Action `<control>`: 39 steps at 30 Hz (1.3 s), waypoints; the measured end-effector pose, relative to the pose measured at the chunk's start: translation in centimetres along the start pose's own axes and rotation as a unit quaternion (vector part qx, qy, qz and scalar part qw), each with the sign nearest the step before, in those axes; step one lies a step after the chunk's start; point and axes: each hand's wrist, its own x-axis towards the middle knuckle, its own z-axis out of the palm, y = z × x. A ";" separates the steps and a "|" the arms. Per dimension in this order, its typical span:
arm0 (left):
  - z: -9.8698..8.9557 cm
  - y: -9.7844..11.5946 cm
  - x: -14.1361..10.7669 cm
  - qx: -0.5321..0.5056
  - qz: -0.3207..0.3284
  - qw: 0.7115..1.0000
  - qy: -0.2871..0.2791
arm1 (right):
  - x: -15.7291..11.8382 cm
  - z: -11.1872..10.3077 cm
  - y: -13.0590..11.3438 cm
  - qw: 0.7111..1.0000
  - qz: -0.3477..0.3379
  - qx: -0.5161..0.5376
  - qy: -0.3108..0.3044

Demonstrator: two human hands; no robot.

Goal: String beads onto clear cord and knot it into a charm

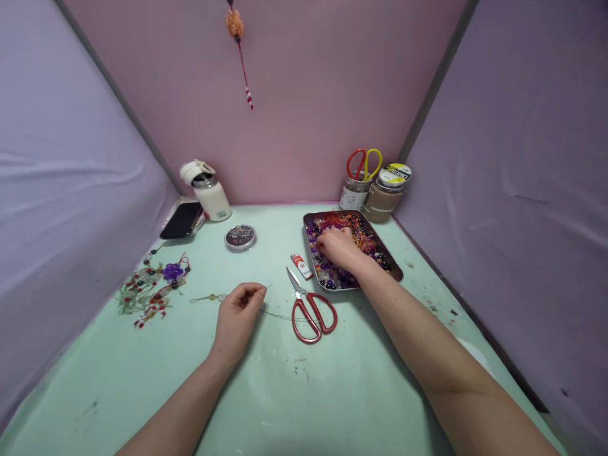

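My left hand (pixel 241 313) is closed over the middle of the table, thumb and forefinger pinching a thin thread. The thread (pixel 280 316) trails right toward the red-handled scissors (pixel 308 310). Left of the hand lies a looped cord with a small yellowish bead (pixel 212 297). My right hand (pixel 338 246) reaches into a metal tray (pixel 394 272) of purple, clear and dark beads and red-orange threads. Its fingers point down among the beads, and whatever is between the fingertips is hidden. A small red and white tube (pixel 301 266) lies between the scissors and the tray.
Beaded strings with a purple flower (pixel 172 272) lie at the left. Behind are a phone (pixel 181 220), a white bottle (pixel 213 199) and a round case (pixel 240 237). Jars (pixel 382 201) and upright scissors (pixel 364 164) stand behind the tray. A beaded ornament (pixel 234 24) hangs at the back wall.
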 end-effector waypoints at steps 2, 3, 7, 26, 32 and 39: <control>0.0 0.2 -0.1 0.002 -0.002 1.000 -0.003 | -0.1 -0.1 -0.2 1.000 -0.003 -0.012 -0.001; 0.0 0.3 -0.1 0.004 -0.003 1.000 -0.004 | -0.1 -0.1 -0.3 1.000 -0.003 -0.017 -0.001; -0.1 0.3 -0.3 0.008 -0.005 1.000 -0.005 | -0.2 -0.2 -0.6 1.000 -0.001 -0.031 -0.005; 0.1 0.5 -0.2 0.005 -0.012 1.000 -0.006 | -0.1 0.1 -0.3 1.000 0.005 -0.008 -0.009; -0.1 0.5 -0.2 -0.011 -0.004 1.000 0.007 | -0.5 -2.0 0.1 0.996 0.022 0.044 0.079; 0.0 0.8 -0.3 -0.026 0.002 0.999 0.025 | -1.7 -2.4 -3.7 0.904 -0.060 0.402 0.129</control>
